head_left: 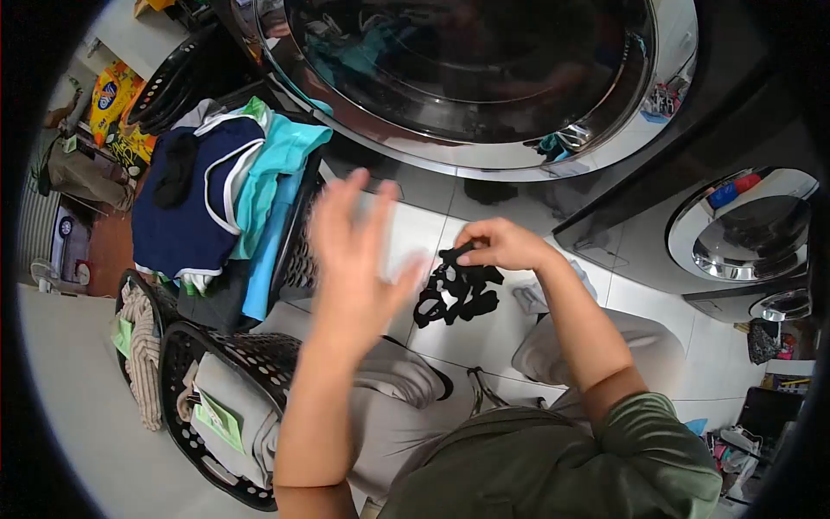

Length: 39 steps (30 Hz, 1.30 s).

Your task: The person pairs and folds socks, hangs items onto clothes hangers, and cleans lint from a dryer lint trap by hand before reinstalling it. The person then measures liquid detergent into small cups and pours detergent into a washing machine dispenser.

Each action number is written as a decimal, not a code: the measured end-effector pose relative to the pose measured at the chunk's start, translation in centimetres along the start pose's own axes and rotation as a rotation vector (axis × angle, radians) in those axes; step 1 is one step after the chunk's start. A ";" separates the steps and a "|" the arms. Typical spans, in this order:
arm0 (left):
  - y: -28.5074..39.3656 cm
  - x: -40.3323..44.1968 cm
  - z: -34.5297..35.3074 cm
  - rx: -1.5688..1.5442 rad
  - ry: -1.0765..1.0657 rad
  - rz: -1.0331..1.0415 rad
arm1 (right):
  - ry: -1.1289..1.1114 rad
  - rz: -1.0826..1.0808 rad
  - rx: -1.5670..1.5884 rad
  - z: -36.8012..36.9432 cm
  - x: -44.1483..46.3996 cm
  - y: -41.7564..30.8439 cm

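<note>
My right hand pinches the top of a tangle of small black fabric pieces, which hangs or lies over the white floor tiles between my knees. I cannot make out what kind of garments the black pieces are. To the left, my left hand is raised and blurred by motion, its fingers spread and nothing in it. Nearest to that hand is a black basket heaped with clothes: a navy garment with white trim, a turquoise one and a small black piece on top.
A front-loading machine with a large round door stands ahead; another machine is at right. Two black baskets with folded clothes and green notes stand at lower left. Grey cloth lies near my right knee. Another person's legs show far left.
</note>
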<state>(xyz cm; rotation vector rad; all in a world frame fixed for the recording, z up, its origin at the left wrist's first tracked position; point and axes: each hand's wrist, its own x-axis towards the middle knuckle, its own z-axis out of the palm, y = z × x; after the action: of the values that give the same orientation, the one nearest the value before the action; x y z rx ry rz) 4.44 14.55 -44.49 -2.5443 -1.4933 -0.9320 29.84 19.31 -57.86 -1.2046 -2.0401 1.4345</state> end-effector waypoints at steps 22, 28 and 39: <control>-6.6 -2.7 4.0 -0.380 -0.336 -0.596 | 0.524 0.569 0.925 6.6 1.7 18.9; -4.7 -4.4 7.2 -0.399 -0.349 -0.332 | -0.032 0.136 1.178 2.6 -0.6 3.7; -1.9 -4.7 2.9 -0.683 -0.032 -0.585 | 0.313 0.023 1.076 0.3 -5.5 -7.0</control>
<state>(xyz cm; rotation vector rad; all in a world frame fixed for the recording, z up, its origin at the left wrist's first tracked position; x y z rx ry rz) 2.66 12.86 -49.75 -2.5203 -2.3209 -1.7363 29.72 13.91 -50.81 -0.8577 -0.7848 1.8064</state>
